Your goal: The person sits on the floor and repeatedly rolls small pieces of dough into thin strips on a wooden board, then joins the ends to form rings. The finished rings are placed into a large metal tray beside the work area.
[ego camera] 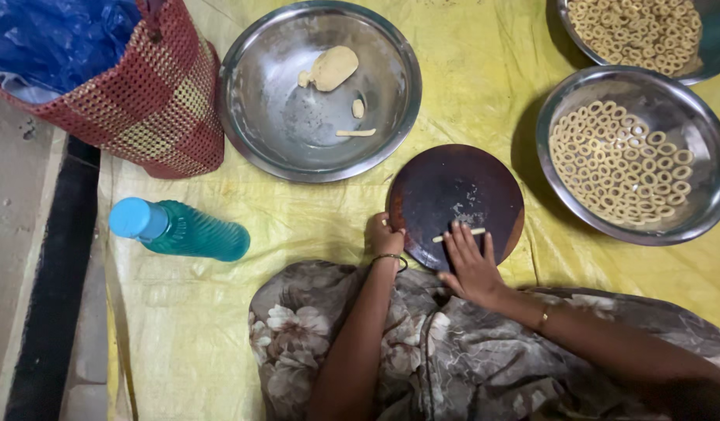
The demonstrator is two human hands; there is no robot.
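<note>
Two hands are working at the round dark wooden board [456, 204] that is lying on the yellow sheet [485, 86] spread over the floor. I am watching the right hand [471, 263] pressing flat, fingers stretched out and holding nothing, over a thin pale dough strand [458, 233] that is lying across the board's lower middle. The left hand [382, 236] is curling around the board's left edge, its grip clenched on the rim and steadying it.

I am judging the strand to be the weak point: it is looking very thin, and if the palm is bearing down unevenly it could be snapping or flattening rather than staying round. Since part of it is hidden under the fingers, I cannot tell how long it is. The board is resting partly against the floral-clothed lap [422, 351], so if the left hand is loosening, the board could be tipping or sliding on the slick sheet.

Behind the board, the wide steel basin [251, 101] is holding a lump of dough [333, 67] and a few scraps; left uncovered, that lump may be drying. To the right, two steel bowls [707, 156] are sitting full of small dough rings [621, 168], the nearer one just beside the board, where a sweeping elbow could be knocking it. A teal bottle [185, 230] is lying on its side near the left knee, and it could be rolling. A red woven basket [153, 101] is standing well apart.
</note>
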